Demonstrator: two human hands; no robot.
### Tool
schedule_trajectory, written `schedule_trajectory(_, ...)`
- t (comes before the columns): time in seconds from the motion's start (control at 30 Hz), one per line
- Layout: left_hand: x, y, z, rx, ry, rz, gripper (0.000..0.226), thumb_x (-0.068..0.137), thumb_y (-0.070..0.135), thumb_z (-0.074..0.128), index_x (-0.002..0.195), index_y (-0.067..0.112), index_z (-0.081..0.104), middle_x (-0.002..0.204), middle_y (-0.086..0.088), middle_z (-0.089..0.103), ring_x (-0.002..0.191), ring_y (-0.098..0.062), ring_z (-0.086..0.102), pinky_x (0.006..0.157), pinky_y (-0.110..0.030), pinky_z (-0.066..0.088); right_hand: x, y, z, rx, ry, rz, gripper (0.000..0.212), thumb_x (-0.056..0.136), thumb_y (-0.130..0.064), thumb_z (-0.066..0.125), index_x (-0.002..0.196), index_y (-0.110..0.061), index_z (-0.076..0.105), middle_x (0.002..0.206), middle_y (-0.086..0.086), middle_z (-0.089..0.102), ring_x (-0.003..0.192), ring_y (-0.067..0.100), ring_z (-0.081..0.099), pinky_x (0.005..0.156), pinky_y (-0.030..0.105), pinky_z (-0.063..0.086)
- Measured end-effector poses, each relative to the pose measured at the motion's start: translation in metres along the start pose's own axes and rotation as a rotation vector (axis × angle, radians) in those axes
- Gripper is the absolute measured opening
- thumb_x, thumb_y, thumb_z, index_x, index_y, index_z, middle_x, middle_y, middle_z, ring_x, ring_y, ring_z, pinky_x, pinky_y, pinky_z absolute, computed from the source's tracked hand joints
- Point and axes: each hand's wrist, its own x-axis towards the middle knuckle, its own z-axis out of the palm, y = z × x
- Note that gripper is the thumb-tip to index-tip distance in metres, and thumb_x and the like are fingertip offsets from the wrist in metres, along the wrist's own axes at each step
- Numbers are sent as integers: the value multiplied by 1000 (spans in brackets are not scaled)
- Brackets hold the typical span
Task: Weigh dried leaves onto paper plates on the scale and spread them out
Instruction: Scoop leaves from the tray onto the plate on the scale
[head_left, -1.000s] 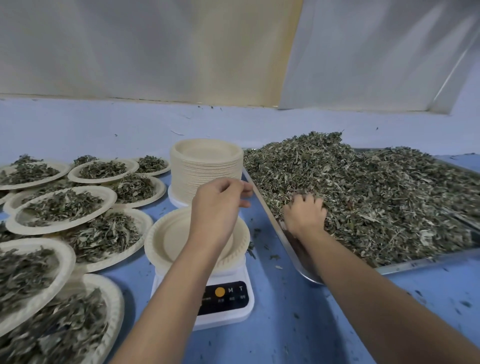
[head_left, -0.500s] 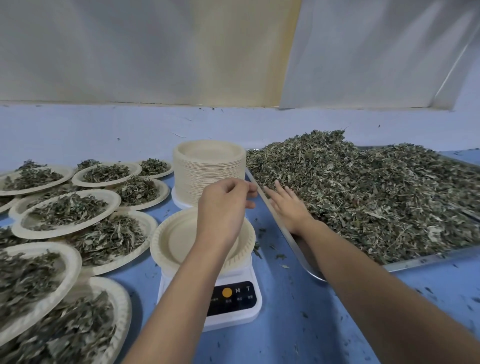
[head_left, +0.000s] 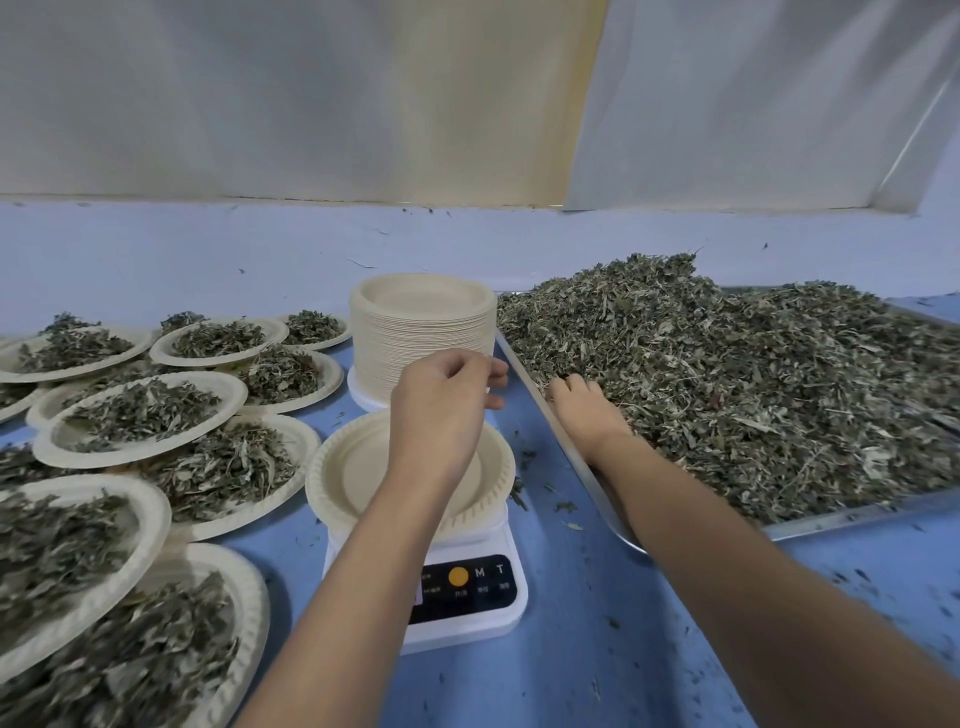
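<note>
On the tabletop (head_left: 571, 675), the scale (head_left: 467, 597) sits near the front edge, midway across, with an empty plate (head_left: 353, 467) on it. The stack of plates (head_left: 421, 322) stands just behind. The tray (head_left: 831, 524), heaped with leaves (head_left: 753, 374), lies to the right. Filled plates (head_left: 140, 415) crowd the left side, overlapping.
</note>
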Motion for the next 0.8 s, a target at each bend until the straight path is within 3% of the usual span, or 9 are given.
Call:
schedule_trajectory(0.2,-2,-1,1,10,-15,-7,29,88,12,48,68,22,68,71,11,70,60,-4,63,64,-22,44,0,6,-8,158,200,67,25,102,-14,31,118,0,46,119,16,47,108,30,45,90,38,37)
schedule_trajectory(0.3,-1,0,-1,14,-16,-7,28,88,13,49,70,20,69,74,8,71,59,-4,64,64,-21,45,0,5,-27,620,336,216,27,103,-19,33,115,-1,49,100,9,51,79,17,49,65,27,39)
schedule_trajectory(0.4,2,2,-7,-7,3,-3,27,88,12,49,71,19,69,76,6,72,57,-2,63,60,-16,46,-7,-1,-50,964,388,289,24,103,-27,33,113,-10,47,78,-2,48,56,7,37,47,19,31)
schedule_trajectory(0.47,3,3,-13,-28,29,-20,26,89,13,49,73,18,70,77,5,72,61,-3,64,62,-18,46,-16,-8,-68,1182,416,295,22,103,-27,34,112,-13,48,76,-2,48,55,7,39,47,18,38)
schedule_trajectory(0.57,7,4,-25,-76,92,-84,24,89,13,49,76,15,70,78,2,72,71,-11,64,66,-23,46,-30,-32,-90,1529,330,213,17,102,-24,36,102,-17,52,82,0,54,63,10,49,65,26,48)
schedule_trajectory(0.7,9,3,-46,-163,166,-171,23,91,10,49,78,15,68,80,2,70,75,-13,64,70,-25,47,-43,-78,-99,1455,169,21,20,102,-28,37,110,-21,54,108,-1,61,98,14,59,88,31,47)
schedule_trajectory(0.8,12,4,-63,-199,251,-164,21,90,10,49,81,13,68,85,-2,68,72,-13,61,70,-26,47,-54,-110,-94,1199,106,-167,17,101,-32,41,104,-22,54,92,-12,54,80,-4,49,69,11,36)
